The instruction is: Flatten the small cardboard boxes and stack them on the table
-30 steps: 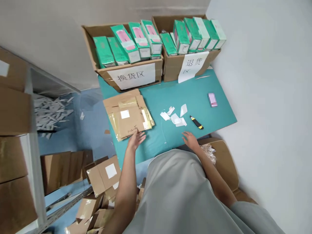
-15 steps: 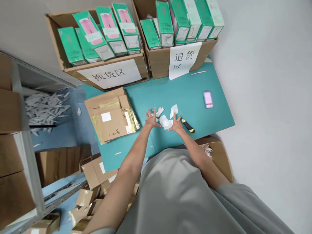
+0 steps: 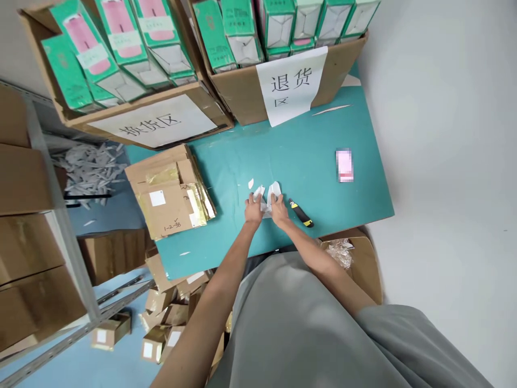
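On the teal table [image 3: 307, 145], my left hand [image 3: 253, 209] and my right hand [image 3: 279, 208] are pressed close together around a small heap of white paper scraps [image 3: 267, 194]. Both hands have their fingers curled onto the scraps. One loose scrap [image 3: 250, 184] lies just beyond the left hand. A black and yellow utility knife [image 3: 301, 213] lies right beside my right hand, apart from it. A stack of flattened cardboard with gold tape [image 3: 169, 191] sits to the left of my left hand.
Two open cartons with paper signs [image 3: 157, 126] [image 3: 291, 83], filled with green product boxes, stand at the table's back. A pink phone [image 3: 344, 165] lies at the right. Small taped cartons [image 3: 161, 318] litter the floor; a metal shelf [image 3: 60, 226] holds boxes; a bin [image 3: 363, 258] stands on the right.
My left hand left the flattened cardboard and my right hand moved up from the table edge. Both spread around the paper scraps, then drew together, bunching them into a heap.
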`<action>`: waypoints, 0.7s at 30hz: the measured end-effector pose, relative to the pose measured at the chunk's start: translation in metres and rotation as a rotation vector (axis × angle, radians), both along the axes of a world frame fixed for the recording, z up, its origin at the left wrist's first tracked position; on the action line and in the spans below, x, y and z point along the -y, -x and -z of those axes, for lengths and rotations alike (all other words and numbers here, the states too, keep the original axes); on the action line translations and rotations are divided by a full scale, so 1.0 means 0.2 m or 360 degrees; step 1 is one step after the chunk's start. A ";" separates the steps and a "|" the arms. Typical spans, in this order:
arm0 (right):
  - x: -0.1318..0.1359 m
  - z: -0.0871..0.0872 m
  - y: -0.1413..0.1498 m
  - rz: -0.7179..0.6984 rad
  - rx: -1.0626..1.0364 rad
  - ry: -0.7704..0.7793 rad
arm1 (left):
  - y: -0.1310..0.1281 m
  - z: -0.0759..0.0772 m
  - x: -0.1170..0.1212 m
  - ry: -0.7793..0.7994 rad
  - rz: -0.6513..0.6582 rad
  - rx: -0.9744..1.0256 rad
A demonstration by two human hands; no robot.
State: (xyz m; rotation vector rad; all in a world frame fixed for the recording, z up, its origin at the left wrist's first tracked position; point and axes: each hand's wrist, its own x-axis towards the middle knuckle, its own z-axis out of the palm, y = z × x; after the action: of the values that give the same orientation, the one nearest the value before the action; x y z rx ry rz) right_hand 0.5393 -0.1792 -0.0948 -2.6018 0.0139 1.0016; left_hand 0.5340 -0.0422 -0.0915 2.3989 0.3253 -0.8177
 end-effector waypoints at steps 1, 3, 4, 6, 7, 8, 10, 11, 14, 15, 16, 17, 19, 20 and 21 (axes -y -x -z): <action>0.01 -0.01 0.02 -0.0012 0.0011 -0.0029 | 0.03 -0.01 0.02 0.0057 -0.0011 0.0056; 0.03 -0.02 0.08 -0.0040 0.0032 -0.0106 | 0.09 -0.02 0.06 0.0133 -0.0037 0.0136; 0.04 -0.03 0.11 -0.0051 0.0037 -0.0143 | 0.12 -0.03 0.08 0.0144 -0.0049 0.0157; 0.06 -0.03 0.17 -0.0045 0.0036 -0.0218 | 0.17 -0.04 0.12 0.0120 -0.0049 0.0153; 0.07 -0.03 0.20 -0.0028 0.0034 -0.0256 | 0.20 -0.05 0.13 0.0100 -0.0036 0.0134; 0.08 -0.03 0.23 -0.0007 0.0031 -0.0295 | 0.23 -0.06 0.15 0.0081 -0.0022 0.0110; 0.10 -0.03 0.28 0.0022 0.0029 -0.0365 | 0.29 -0.06 0.17 0.0067 -0.0004 0.0082; 0.11 -0.03 0.30 0.0031 0.0032 -0.0381 | 0.32 -0.06 0.17 0.0079 -0.0004 0.0085; 0.11 -0.03 0.39 0.0056 0.0050 -0.0385 | 0.42 -0.05 0.15 0.0199 -0.0041 0.0151; 0.11 -0.03 0.42 0.0064 0.0055 -0.0386 | 0.46 -0.04 0.14 0.0262 -0.0076 0.0179; 0.11 -0.04 0.46 0.0072 0.0060 -0.0388 | 0.51 -0.04 0.13 0.0323 -0.0121 0.0203; 0.11 -0.04 0.51 0.0079 0.0063 -0.0390 | 0.56 -0.03 0.12 0.0377 -0.0177 0.0220; 0.09 -0.04 0.61 0.0100 0.0071 -0.0390 | 0.67 -0.02 0.11 0.0458 -0.0292 0.0243; 0.08 -0.04 0.67 0.0115 0.0076 -0.0387 | 0.72 -0.02 0.10 0.0484 -0.0323 0.0245; 0.07 -0.04 0.73 0.0133 0.0081 -0.0384 | 0.78 -0.01 0.10 0.0494 -0.0330 0.0241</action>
State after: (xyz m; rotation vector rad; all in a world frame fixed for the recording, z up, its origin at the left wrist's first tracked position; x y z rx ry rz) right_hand 0.3943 -0.1938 -0.0860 -2.3855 -0.0104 0.8509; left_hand 0.3772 -0.0613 -0.0886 2.0813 0.3515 -0.5452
